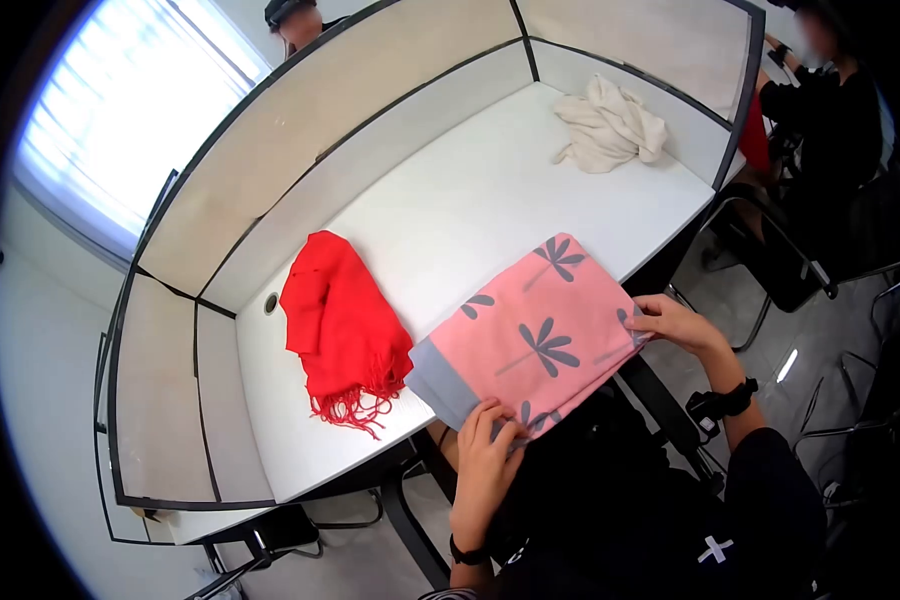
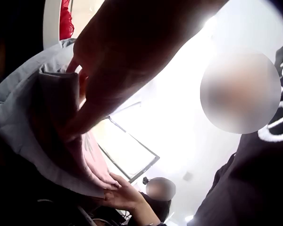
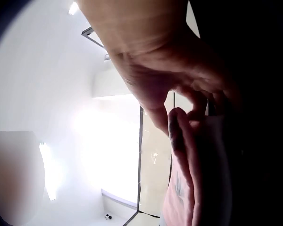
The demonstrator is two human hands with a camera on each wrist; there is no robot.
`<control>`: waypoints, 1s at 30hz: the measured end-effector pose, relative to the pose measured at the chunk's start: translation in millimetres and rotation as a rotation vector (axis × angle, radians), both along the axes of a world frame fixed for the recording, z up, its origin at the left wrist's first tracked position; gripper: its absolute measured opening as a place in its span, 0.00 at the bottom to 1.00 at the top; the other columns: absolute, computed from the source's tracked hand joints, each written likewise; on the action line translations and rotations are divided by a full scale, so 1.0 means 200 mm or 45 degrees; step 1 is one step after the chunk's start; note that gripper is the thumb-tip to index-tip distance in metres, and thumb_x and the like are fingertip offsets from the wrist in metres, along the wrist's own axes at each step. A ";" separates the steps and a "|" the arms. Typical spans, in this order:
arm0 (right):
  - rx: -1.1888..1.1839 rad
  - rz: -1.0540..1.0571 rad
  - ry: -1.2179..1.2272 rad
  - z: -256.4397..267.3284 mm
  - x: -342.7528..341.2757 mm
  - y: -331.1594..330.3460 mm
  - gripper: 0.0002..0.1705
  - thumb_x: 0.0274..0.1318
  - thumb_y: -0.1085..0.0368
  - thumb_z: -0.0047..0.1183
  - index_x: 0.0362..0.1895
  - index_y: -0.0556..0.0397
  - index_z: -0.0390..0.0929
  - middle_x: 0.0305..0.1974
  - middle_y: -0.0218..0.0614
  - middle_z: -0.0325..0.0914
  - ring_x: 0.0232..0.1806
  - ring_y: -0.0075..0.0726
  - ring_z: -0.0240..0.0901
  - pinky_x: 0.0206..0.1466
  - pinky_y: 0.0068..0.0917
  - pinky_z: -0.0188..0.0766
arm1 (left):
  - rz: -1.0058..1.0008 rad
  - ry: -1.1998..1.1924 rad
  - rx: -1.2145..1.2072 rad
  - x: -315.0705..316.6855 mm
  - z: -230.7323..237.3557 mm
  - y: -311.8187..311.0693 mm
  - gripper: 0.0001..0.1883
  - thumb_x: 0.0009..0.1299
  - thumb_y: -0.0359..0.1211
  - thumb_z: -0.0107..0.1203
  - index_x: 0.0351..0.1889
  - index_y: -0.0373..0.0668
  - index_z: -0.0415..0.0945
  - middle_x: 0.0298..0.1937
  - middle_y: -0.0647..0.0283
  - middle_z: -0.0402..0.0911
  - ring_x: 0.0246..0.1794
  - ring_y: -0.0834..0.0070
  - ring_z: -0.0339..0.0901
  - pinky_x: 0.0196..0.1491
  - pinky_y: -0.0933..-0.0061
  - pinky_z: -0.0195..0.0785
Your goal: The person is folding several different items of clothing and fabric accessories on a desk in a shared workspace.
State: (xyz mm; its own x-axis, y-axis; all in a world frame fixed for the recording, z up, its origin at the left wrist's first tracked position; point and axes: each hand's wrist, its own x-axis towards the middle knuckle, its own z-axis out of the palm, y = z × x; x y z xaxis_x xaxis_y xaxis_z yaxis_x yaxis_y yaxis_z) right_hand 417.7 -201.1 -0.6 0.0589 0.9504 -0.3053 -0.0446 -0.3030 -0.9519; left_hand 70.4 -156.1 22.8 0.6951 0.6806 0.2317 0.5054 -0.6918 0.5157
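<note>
A folded pink cloth (image 1: 515,325) with grey leaf motifs and a grey border band spans my two hands over the table's front edge. My left hand (image 1: 488,460) grips its near left corner, at the grey band. At the right corner my right hand (image 1: 678,325) pinches the folded edge, thumb on top. In the right wrist view, the layers of the cloth (image 3: 181,160) show between the thumb and fingers of that hand (image 3: 165,70). The left wrist view shows the cloth's grey underside (image 2: 33,141) hanging in folds below the left hand (image 2: 99,89).
A red fringed scarf (image 1: 340,315) lies folded on the white table (image 1: 440,190), left of the pink cloth. A crumpled cream cloth (image 1: 610,125) sits in the far right corner. Partition panels (image 1: 370,90) border the table's back and sides. Another person (image 1: 820,130) is at the right.
</note>
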 end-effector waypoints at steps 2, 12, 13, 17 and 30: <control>-0.062 -0.200 0.060 -0.08 0.01 0.00 0.21 0.61 0.53 0.59 0.51 0.54 0.78 0.37 0.22 0.77 0.35 0.16 0.70 0.39 0.18 0.68 | 0.025 -0.029 0.002 -0.02 0.00 0.00 0.13 0.53 0.25 0.65 0.37 0.44 0.79 0.52 0.61 0.75 0.65 0.57 0.67 0.62 0.57 0.60; -0.011 0.052 0.760 0.01 -0.05 0.03 0.23 0.57 0.68 0.54 0.56 0.67 0.74 0.47 0.41 0.81 0.51 0.31 0.77 0.52 0.26 0.74 | 0.340 -0.283 0.137 -0.14 0.05 0.10 0.07 0.66 0.28 0.55 0.41 0.40 0.78 0.55 0.56 0.74 0.65 0.50 0.63 0.64 0.52 0.57; 0.047 -0.072 0.778 0.05 -0.05 0.00 0.23 0.54 0.70 0.54 0.55 0.67 0.75 0.47 0.43 0.80 0.52 0.33 0.76 0.53 0.28 0.74 | 0.368 -0.307 0.121 -0.16 0.06 0.12 0.07 0.67 0.28 0.53 0.41 0.39 0.77 0.56 0.55 0.74 0.65 0.50 0.62 0.65 0.51 0.56; 1.107 -0.685 -0.455 0.06 0.09 -0.35 0.12 0.62 0.59 0.55 0.39 0.55 0.81 0.43 0.42 0.79 0.46 0.37 0.77 0.49 0.29 0.73 | 0.467 -0.266 0.183 -0.23 0.03 0.21 0.08 0.71 0.30 0.50 0.45 0.37 0.75 0.59 0.51 0.72 0.66 0.49 0.61 0.67 0.50 0.53; 0.980 -1.954 -2.575 0.49 0.52 -1.00 0.17 0.64 0.74 0.50 0.57 0.63 0.75 0.56 0.49 0.74 0.56 0.44 0.75 0.57 0.35 0.74 | 0.583 -0.182 0.339 -0.24 -0.15 0.32 0.09 0.71 0.30 0.49 0.44 0.35 0.70 0.53 0.48 0.70 0.57 0.51 0.65 0.62 0.56 0.56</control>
State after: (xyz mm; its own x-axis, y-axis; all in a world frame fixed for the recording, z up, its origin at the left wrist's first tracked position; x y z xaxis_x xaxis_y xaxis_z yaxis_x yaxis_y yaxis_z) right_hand 522.5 -400.9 96.7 0.0254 -0.0513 0.9984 0.7176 -0.6943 -0.0540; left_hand 22.5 -92.3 -6.3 0.2909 0.8109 0.5078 0.7233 -0.5338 0.4381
